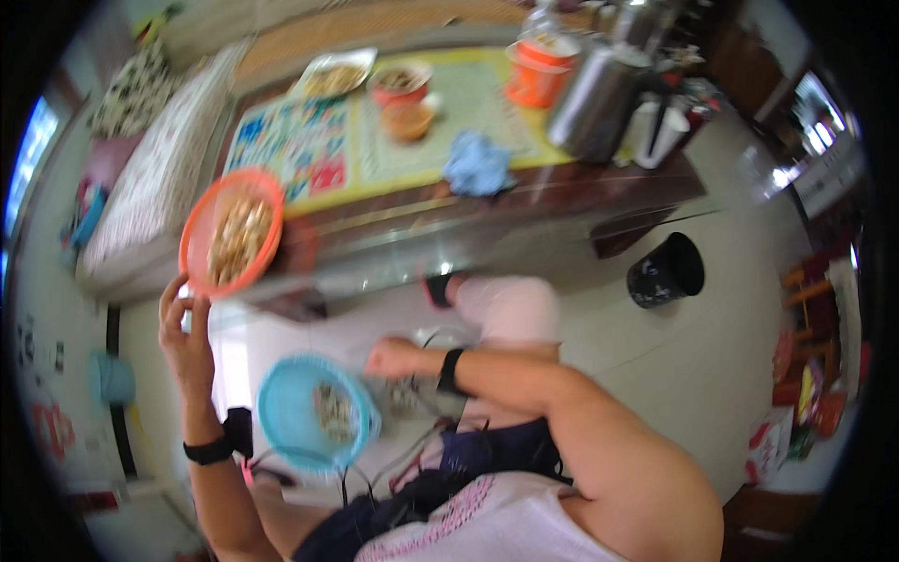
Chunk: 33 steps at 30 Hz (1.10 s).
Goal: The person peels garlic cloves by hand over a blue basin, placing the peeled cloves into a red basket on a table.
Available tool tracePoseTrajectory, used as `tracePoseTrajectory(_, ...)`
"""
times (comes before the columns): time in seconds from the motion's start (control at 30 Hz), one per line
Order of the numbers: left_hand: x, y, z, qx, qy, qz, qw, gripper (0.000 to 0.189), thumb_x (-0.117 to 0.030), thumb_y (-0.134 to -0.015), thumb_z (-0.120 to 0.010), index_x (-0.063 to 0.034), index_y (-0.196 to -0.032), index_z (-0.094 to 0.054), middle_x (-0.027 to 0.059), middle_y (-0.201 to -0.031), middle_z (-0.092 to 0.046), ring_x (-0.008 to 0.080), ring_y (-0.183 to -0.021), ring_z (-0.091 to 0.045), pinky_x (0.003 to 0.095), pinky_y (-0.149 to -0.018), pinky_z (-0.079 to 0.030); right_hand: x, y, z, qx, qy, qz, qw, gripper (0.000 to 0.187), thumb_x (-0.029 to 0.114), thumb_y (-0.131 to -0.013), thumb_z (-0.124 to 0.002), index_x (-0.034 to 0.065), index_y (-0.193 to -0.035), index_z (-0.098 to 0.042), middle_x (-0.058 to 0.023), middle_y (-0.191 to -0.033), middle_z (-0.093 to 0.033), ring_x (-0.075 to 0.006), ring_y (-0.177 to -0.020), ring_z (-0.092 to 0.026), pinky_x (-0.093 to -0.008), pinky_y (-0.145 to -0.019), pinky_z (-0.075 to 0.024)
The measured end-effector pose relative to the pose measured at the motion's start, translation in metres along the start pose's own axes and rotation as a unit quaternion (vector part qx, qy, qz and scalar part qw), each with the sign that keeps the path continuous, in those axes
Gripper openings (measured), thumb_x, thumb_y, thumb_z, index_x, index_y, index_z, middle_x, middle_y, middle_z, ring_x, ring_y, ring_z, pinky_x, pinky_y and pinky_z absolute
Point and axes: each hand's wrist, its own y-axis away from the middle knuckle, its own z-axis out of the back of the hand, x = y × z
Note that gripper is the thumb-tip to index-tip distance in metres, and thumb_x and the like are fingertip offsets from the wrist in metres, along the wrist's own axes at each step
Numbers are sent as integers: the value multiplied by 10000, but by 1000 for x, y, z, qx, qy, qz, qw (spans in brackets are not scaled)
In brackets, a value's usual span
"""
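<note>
My left hand [186, 337] is at the near rim of an orange plastic basin [184, 242], its fingertips on the edge. Pale brown pieces, perhaps peanuts or garlic, lie in the basin, which sits at the left corner of the low table [393, 211] and overhangs its edge. Curled and blurred, my right hand [395, 358] is above the floor, just right of a light blue plastic basket [281, 407]. Whether anything is inside its fingers is hidden. Greyish bits [337, 413] lie at the bottom of the blue basket.
On the table stand a white dish of food [337, 74], a red bowl [400, 81], an orange cup [407, 123], a crumpled blue cloth [479, 163], an orange bucket [537, 74] and a steel kettle [597, 102]. A black bin [664, 270] is on the floor, right.
</note>
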Motion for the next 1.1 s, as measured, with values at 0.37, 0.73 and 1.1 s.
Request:
tracePoseTrajectory(0.37,59,149,14,38,478,416,773,225,-135,-918,-557,-17,-1109,-578,95,-1143,-600,180,-1097,-550,283,-914,-430,-15,-52,29,201,78,-109,970,207,-46,-691,-539,21,-812,-693,-106,-684,-670,-191,-614,-657,-319,-560,-511)
tracePoseTrajectory(0.73,84,172,6,71,508,524,680,166,-159,-946,-508,-31,-1026,-579,94,-1037,-610,170,-964,-589,273,-840,-454,-133,-3,-81,193,305,-261,895,275,117,-741,-643,-12,-982,-627,-242,-955,-641,-376,-911,-622,-433,-793,-498)
tracePoseTrajectory(1.1,93,169,-9,112,471,549,682,164,-159,-947,-505,-33,-1015,-585,78,-1025,-620,140,-952,-589,260,-832,-447,-130,-8,-103,202,285,-383,855,305,130,-767,-636,-5,-1033,-574,-190,-976,-650,-327,-944,-626,-388,-796,-508)
